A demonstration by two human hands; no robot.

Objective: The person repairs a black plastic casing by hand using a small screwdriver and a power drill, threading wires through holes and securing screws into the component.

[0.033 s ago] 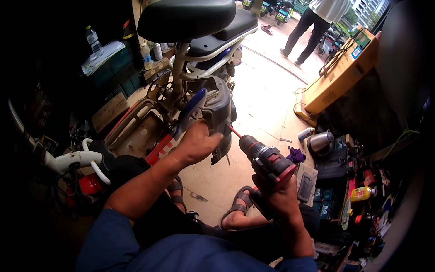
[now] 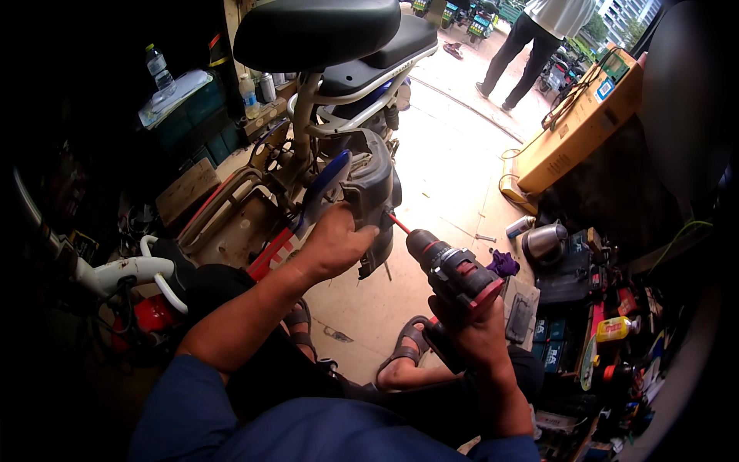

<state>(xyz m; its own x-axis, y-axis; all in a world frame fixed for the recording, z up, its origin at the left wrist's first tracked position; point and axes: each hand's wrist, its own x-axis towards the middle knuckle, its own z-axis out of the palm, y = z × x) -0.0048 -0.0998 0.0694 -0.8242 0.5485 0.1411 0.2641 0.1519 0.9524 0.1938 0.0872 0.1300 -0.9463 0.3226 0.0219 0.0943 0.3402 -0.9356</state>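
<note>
My left hand [image 2: 339, 240] is closed on the edge of a dark grey plastic cover [image 2: 373, 173], its fingertips partly hidden behind it. A blue, white and red body panel [image 2: 329, 179] lies beside the wrist and slants down to the left. The cover sits below the black seat [image 2: 315, 31] and white frame of an electric scooter. My right hand [image 2: 471, 327] grips a black and red cordless drill [image 2: 454, 266]. Its long red bit [image 2: 399, 225] points up and left, with the tip at the cover's right side; contact of the tip with a screw cannot be made out.
A tall cardboard box [image 2: 570, 127] leans at the right. Near it stand a metal kettle [image 2: 545, 240], a purple cloth [image 2: 503, 264] and a black tool case [image 2: 570, 273]. A loose bolt [image 2: 485, 238] lies on the floor. Someone in dark trousers [image 2: 519, 61] stands outside.
</note>
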